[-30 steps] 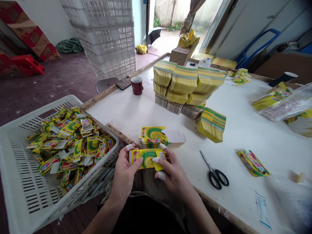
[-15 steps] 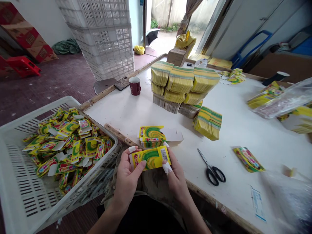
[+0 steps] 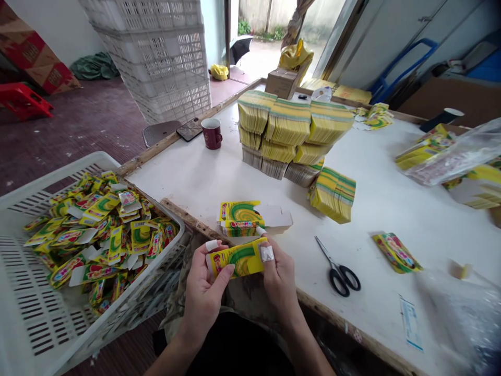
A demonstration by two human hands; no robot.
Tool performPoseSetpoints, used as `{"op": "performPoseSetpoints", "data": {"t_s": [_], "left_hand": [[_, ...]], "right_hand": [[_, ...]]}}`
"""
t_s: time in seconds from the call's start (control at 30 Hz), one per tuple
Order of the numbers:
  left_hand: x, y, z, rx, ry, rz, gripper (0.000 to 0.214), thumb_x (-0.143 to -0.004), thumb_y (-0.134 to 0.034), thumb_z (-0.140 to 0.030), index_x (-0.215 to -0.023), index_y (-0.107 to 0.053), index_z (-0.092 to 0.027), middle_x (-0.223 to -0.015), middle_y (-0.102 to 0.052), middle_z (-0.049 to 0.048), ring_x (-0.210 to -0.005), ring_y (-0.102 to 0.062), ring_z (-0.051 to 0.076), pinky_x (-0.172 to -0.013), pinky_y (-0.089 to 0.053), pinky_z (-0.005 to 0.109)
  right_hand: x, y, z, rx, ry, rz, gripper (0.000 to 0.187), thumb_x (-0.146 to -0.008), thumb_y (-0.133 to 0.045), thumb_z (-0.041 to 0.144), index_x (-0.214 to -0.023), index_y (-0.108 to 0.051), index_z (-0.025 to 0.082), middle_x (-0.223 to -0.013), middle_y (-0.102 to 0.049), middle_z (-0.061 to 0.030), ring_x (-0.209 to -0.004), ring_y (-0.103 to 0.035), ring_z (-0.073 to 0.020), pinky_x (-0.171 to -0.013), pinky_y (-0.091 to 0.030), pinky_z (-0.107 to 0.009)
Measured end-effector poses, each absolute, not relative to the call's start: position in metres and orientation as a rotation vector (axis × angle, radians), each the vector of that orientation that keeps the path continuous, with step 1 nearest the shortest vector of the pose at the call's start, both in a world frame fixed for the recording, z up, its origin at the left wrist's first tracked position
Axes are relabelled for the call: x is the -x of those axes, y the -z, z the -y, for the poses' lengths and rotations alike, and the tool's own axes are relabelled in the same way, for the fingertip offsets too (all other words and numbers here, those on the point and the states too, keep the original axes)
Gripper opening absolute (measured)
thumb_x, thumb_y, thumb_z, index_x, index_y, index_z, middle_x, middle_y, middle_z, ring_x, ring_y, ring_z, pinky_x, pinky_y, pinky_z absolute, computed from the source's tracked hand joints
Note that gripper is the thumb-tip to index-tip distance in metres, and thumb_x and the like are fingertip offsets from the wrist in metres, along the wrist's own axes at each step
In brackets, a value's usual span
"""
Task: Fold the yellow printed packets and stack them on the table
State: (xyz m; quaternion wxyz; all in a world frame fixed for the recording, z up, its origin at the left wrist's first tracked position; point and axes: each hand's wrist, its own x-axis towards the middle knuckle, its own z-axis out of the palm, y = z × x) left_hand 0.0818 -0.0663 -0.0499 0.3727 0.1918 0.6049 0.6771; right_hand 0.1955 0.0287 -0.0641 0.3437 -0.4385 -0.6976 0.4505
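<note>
Between my two hands is a small yellow and green cardboard box (image 3: 243, 258), held just over the table's front edge. My left hand (image 3: 207, 282) grips its left end, thumb across the front. My right hand (image 3: 278, 271) pinches the right end, its thumb covering the spot near the end flap. White tape wraps some fingertips on both hands. Right behind, a small stack of flat yellow-green cartons (image 3: 239, 214) lies on the white table (image 3: 180, 180), with a white flap sticking out to the right.
At left, a white plastic basket (image 3: 23, 292) holds many small boxes. Scissors (image 3: 340, 274) and a flat yellow packet (image 3: 396, 253) lie to the right. Bundled cartons (image 3: 289, 125) are piled farther back, near a maroon mug (image 3: 212, 133) and phone (image 3: 190, 129). Plastic bags (image 3: 462, 313) lie at right.
My right thumb has moved up over the box's right end, where the barcode showed before. The view has shifted slightly; the box stays in both hands.
</note>
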Motion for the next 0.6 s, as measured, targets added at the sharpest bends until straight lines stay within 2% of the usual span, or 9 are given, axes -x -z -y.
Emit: {"op": "performPoseSetpoints", "data": {"t_s": [0.13,0.3,0.47,0.6], "left_hand": [[-0.081,0.056,0.067,-0.441,-1.755,-1.56,0.042,-0.078,-0.073,-0.026,-0.115,-0.053,-0.024,-0.108,-0.065,0.0025,-0.096,-0.066,0.016,-0.086,-0.053,0.027],[-0.075,0.057,0.065,-0.313,-1.878,-1.474,0.041,-0.075,-0.076,-0.024,-0.111,-0.056,-0.024,-0.103,-0.065,-0.0006,-0.092,-0.065,0.012,-0.084,-0.053,0.023],[-0.078,0.063,0.066,-0.319,-1.862,-1.467,0.041,-0.076,-0.075,-0.024,-0.112,-0.055,-0.024,-0.106,-0.065,-0.0001,-0.093,-0.065,0.013,-0.085,-0.053,0.024],[-0.05,0.054,0.07,-0.426,-1.945,-1.683,0.036,-0.076,-0.074,-0.026,-0.109,-0.058,-0.022,-0.103,-0.065,0.0007,-0.09,-0.064,0.013,-0.084,-0.053,0.026]], "right_hand": [[-0.193,0.066,-0.029,1.172,-1.042,1.892,0.048,-0.098,-0.035,0.039,-0.115,-0.068,0.008,-0.063,-0.066,-0.0045,-0.052,-0.056,-0.0171,-0.049,-0.043,-0.026],[-0.2,0.067,-0.022,0.974,-1.107,1.988,0.051,-0.098,-0.035,0.035,-0.135,-0.05,0.004,-0.084,-0.073,-0.0105,-0.059,-0.063,-0.0183,-0.053,-0.048,-0.026],[-0.199,0.07,-0.012,1.093,-1.007,2.003,0.049,-0.098,-0.03,0.032,-0.121,-0.06,0.0,-0.066,-0.069,-0.0085,-0.049,-0.059,-0.0189,-0.049,-0.045,-0.028],[-0.196,0.062,-0.018,0.935,-1.088,2.056,0.041,-0.096,-0.038,0.031,-0.124,-0.058,0.007,-0.084,-0.073,-0.01,-0.066,-0.067,-0.0199,-0.061,-0.052,-0.028]]}}
